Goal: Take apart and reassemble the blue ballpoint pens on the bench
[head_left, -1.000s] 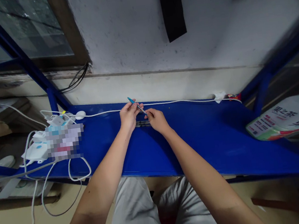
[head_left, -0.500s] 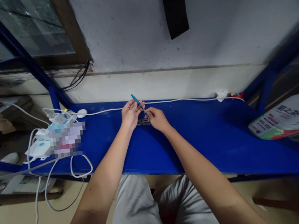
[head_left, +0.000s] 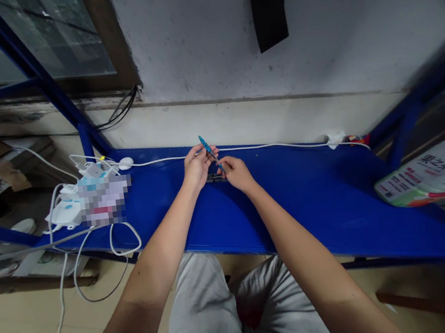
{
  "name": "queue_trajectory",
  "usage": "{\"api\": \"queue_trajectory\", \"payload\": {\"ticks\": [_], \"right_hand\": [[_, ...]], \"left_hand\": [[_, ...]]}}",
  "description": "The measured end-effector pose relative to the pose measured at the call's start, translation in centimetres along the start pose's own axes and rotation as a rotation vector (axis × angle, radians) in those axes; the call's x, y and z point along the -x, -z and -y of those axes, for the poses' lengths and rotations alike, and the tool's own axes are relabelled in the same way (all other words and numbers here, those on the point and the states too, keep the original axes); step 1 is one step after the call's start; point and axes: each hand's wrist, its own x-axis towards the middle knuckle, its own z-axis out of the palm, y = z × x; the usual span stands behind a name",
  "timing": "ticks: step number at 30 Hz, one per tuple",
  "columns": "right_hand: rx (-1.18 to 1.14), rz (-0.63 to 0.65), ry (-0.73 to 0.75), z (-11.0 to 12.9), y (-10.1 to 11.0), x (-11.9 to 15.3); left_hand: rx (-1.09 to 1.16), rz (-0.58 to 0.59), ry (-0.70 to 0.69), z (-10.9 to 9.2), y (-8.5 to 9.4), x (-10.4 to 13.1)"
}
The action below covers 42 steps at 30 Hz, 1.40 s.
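Observation:
A slim pen (head_left: 206,146) with a blue-green upper part is held slantwise between my hands, its coloured end up and to the left. My left hand (head_left: 196,167), palm turned up, has its fingers round the pen's upper part. The fingers of my right hand (head_left: 236,172) pinch the lower end of the pen. Under and between the hands, several dark, thin pen-like pieces (head_left: 216,178) lie on the blue tabletop (head_left: 303,194); my hands partly cover them.
White power strips and plugs (head_left: 68,210) with tangled cables lie at the left, beside a blurred item. A white cable (head_left: 268,145) runs along the back edge. A large labelled bottle (head_left: 430,173) lies at the right. Blue frame bars rise at both sides.
The view has shifted slightly, so the scene sits a little to the right and higher. Both hands keep their hold on the pen, with only small finger movement.

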Motion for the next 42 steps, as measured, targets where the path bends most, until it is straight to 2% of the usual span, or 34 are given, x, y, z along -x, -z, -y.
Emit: {"api": "queue_trajectory", "payload": {"ticks": [7,14,20,24,28,34,42], "right_hand": [[-0.028,0.000,-0.003,0.2,-0.2,0.1],[-0.099,0.008,-0.060,0.2,-0.1,-0.1],[-0.029,-0.014,0.034,0.1,0.1,0.0],[0.068,-0.031,0.104,0.5,0.3,0.3],[0.082,0.017,0.054,0.5,0.4,0.3],[-0.023,0.006,0.000,0.2,0.3,0.1],[-0.499,-0.109,-0.168,0.3,1.5,-0.5]], "left_hand": [[-0.076,-0.042,-0.059,0.2,0.1,0.1],[-0.039,-0.009,-0.047,-0.2,-0.2,0.3],[-0.077,-0.052,-0.121,0.1,-0.2,0.2],[-0.079,-0.041,-0.076,-0.1,0.0,0.1],[-0.089,0.004,-0.044,-0.1,0.0,0.3],[-0.066,0.021,-0.009,-0.4,0.0,0.4],[-0.127,0.028,0.086,-1.0,1.5,-0.3]]}}
